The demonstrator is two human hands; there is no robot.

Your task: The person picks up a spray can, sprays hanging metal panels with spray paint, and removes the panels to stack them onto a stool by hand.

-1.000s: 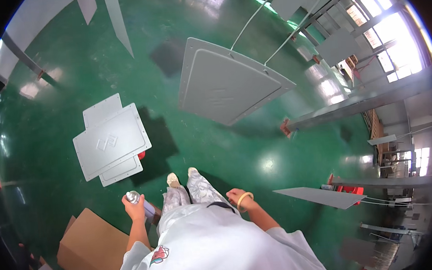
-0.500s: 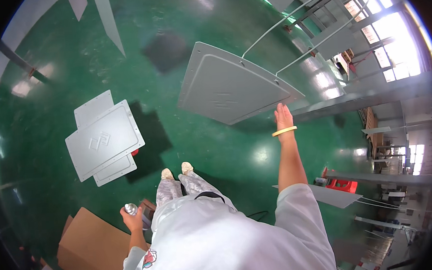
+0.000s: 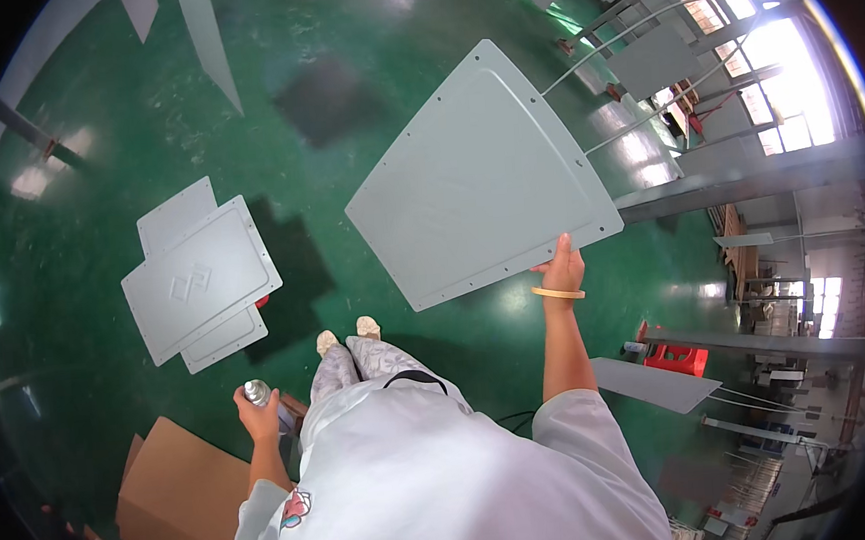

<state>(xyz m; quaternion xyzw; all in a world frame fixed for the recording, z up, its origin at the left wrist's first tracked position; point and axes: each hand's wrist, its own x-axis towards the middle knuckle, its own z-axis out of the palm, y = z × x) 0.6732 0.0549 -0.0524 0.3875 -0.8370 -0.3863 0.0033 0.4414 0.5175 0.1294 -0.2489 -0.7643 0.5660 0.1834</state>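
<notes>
A light grey metal panel [image 3: 477, 187] with rimmed edges and small holes hangs from two long wires [image 3: 634, 133] at its far right side. My right hand [image 3: 558, 261], with a yellow bangle at the wrist, grips the panel's near edge by its right corner. At the lower left, my left hand [image 3: 259, 420] is wrapped round a spray can [image 3: 256, 390] with a silver top; most of its body is hidden by the fingers. The panel's face is tilted toward me.
Similar panels lie in a stack [image 3: 198, 281] at left, with something red beneath. An open cardboard box [image 3: 182, 493] stands near my left arm. Another hanging panel [image 3: 656, 383] and a red stool [image 3: 676, 358] are at right. Grey beams [image 3: 747, 180] cross the right side.
The hanging panel has turned and tilted, bringing its face round toward me and its near edge closer. My right hand has drawn back slightly with it. The left hand still holds the spray can.
</notes>
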